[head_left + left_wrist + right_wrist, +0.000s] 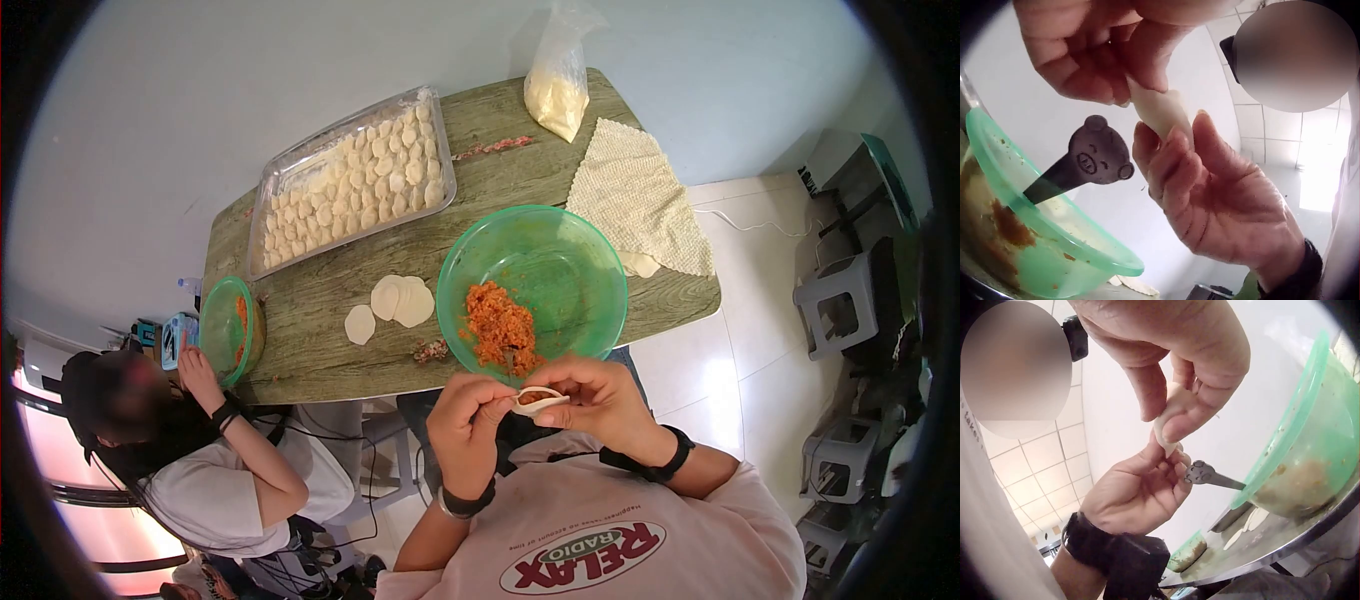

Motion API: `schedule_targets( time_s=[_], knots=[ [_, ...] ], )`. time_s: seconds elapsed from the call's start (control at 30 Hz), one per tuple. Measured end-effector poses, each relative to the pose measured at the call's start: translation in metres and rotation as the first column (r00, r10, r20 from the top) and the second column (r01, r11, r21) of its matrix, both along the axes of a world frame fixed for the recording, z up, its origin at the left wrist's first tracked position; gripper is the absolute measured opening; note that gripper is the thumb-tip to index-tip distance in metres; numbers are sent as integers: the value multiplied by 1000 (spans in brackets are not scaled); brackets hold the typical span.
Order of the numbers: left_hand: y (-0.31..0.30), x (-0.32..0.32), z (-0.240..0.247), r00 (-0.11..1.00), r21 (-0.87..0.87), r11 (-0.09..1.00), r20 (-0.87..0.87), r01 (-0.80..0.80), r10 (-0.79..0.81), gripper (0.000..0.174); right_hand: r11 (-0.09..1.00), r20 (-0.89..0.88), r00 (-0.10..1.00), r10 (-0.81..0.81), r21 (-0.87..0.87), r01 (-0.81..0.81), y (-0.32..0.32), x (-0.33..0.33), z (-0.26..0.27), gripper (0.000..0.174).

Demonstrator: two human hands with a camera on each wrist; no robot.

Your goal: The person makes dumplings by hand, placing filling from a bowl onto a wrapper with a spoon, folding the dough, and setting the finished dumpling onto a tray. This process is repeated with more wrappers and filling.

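Observation:
A dumpling (538,398), its round wrapper folded up around orange filling, is held between both hands just in front of the large green bowl (590,265). My left hand (466,428) pinches one end between thumb and fingers. At the other end my right hand (608,402) grips the wrapper's edges, and the filling still shows through the gap in the head view. Orange minced filling (500,320) lies in the near left part of the bowl. A utensil with a pig-face handle (1102,151) leans out over the bowl's rim.
Several flat wrappers (402,302) lie left of the bowl. Behind them stands a metal tray (447,180) of dumplings. A bag of pale powder (556,100) and a cream cloth (640,200) are at the back right. Another person (240,460) sits left by a smaller green bowl (217,320).

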State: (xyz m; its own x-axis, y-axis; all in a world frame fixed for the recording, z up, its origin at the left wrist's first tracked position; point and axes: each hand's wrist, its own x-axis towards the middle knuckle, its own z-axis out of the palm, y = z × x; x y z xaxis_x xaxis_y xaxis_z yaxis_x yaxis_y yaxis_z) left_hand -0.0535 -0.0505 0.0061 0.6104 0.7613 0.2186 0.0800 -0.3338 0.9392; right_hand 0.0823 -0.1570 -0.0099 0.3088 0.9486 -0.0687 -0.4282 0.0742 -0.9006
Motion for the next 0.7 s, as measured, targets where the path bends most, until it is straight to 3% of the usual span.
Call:
schedule_targets(
  time_s=[0.03, 0.37, 0.7],
  knots=[
    [0, 0, 1, 1000, 60, 998, -27, -13, 15, 11, 1000, 0, 1000, -1, 0, 1, 0, 0, 1, 33],
    [-3, -1, -3, 1000, 85, 996, -17, -25, 26, 14, 997, 91, 995, -39, -59, 44, -1, -2, 2, 33],
    [-2, -2, -5, 1000, -8, 1000, -2, 1, -1, 10, 997, 187, 982, -30, -64, 43, 0, -1, 5, 37]
  ],
)
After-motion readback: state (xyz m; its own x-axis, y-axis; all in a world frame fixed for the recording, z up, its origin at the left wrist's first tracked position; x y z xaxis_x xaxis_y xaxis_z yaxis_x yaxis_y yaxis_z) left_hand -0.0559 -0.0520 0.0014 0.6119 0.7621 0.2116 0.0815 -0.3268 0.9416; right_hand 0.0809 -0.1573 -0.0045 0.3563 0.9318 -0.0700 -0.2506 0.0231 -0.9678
